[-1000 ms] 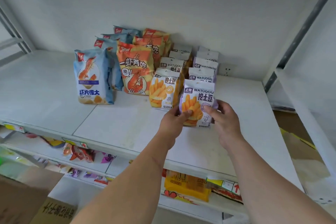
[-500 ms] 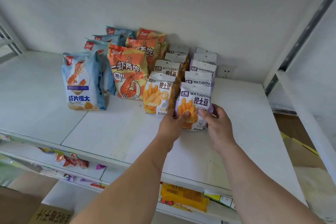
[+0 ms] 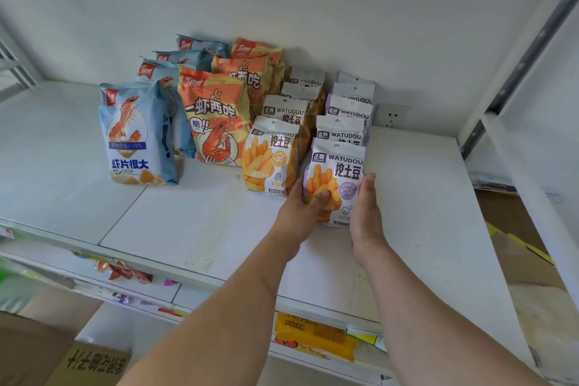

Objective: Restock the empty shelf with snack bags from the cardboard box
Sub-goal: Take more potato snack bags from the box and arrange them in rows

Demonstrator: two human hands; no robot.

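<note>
My left hand (image 3: 299, 208) grips the lower left edge of the small purple-and-white foil snack bag printed with orange potato sticks (image 3: 336, 178), thumb curled across its front. My right hand (image 3: 365, 213) lies flat against the bag's right edge, fingers straight — steadying it, not pinching it. The bag stands upright on the white metal shelf (image 3: 423, 197), at the front of the purple row and touching the bag behind it.

Handling, as a judgement: the bag looks light, air-filled and soft, with a slick film surface and brittle contents. Hold it by the side seams or the flat top header, not across the puffed middle; squeezing would crush the sticks and a loose grip could slip.

Just beside it on the left stands the row of small yellow-and-white potato-stick bags (image 3: 271, 160). Further left are the large orange shrimp-cracker bags (image 3: 216, 122) and the large blue shrimp-chip bags (image 3: 136, 135), each in a row running back to the wall. A white wall socket (image 3: 391, 116) sits behind the purple row. The brown cardboard box (image 3: 47, 351) is at lower left — below shelf level.
</note>
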